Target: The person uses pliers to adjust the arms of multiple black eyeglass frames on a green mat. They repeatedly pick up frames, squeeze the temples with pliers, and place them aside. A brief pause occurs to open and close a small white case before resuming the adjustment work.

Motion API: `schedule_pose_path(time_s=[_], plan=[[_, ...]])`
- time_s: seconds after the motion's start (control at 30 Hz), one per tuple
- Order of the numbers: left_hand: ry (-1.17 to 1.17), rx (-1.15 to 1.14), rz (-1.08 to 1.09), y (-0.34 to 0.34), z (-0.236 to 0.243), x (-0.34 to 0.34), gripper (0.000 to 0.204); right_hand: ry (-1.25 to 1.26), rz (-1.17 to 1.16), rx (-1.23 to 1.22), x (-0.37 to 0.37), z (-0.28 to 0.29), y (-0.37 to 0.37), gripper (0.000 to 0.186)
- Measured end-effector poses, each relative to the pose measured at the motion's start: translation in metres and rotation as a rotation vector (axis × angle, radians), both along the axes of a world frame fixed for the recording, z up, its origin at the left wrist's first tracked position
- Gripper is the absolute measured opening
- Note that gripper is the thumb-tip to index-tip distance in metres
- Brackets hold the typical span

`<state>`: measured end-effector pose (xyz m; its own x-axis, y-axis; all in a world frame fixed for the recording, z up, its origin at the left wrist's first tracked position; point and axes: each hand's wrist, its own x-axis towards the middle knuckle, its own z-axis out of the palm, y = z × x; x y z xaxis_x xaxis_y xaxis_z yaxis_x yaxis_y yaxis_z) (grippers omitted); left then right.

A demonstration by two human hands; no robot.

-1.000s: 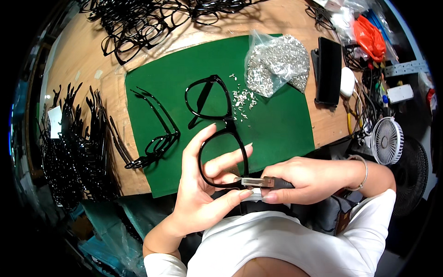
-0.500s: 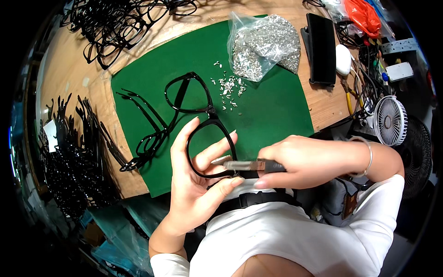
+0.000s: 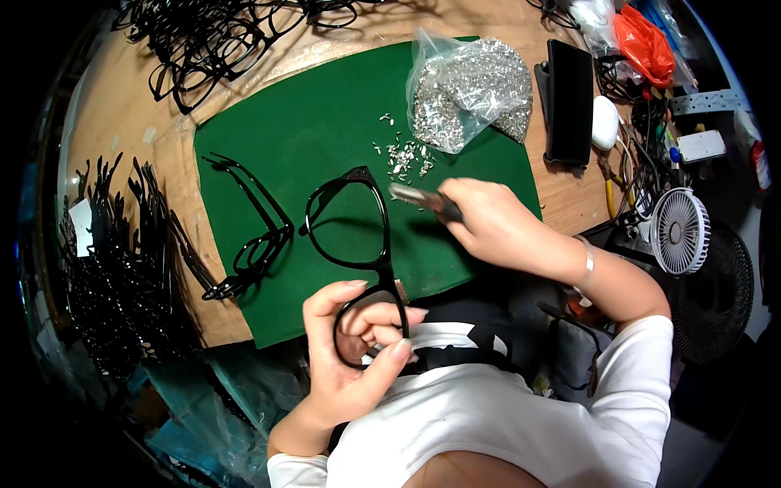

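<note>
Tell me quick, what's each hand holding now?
Left hand: closed around one rim of the glasses.
Right hand: closed, holding the pliers.

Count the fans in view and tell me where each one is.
2: a small white fan at the picture's right side, and a larger black fan behind it, partly covered by it. More could be hidden in the dark rim.

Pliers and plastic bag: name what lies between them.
In the head view, small silvery pieces lie scattered on the green mat between the tip of the pliers and the bag.
</note>
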<state>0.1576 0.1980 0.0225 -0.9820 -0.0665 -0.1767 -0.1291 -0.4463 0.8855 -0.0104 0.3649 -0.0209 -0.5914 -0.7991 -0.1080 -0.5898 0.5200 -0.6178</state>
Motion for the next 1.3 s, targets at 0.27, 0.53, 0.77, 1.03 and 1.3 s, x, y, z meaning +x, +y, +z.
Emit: schedule_pose_path(time_s=[0.27, 0.53, 0.77, 1.03, 1.3], plan=[[-0.225, 0.613, -0.097, -0.018, 0.004, 0.021, 0.105, 0.075, 0.047, 0.138, 0.0, -0.015, -0.019, 0.012], [-0.194, 0.303, -0.113, -0.009, 0.012, 0.011, 0.015, 0.062, 0.03, 0.109, 0.003, -0.018, -0.02, 0.019], [-0.245, 0.04, -0.046, 0.018, -0.006, 0.013, 0.047, -0.11, -0.04, 0.027, 0.01, 0.01, -0.021, 0.018], [-0.094, -0.134, 0.129, 0.047, -0.03, 0.002, 0.055, -0.887, -0.365, -0.456, 0.055, 0.03, -0.021, 0.015], [-0.225, 0.011, -0.018, 0.028, -0.016, 0.002, 0.055, -1.364, -0.424, -0.411, 0.043, 0.032, -0.022, 0.023]])
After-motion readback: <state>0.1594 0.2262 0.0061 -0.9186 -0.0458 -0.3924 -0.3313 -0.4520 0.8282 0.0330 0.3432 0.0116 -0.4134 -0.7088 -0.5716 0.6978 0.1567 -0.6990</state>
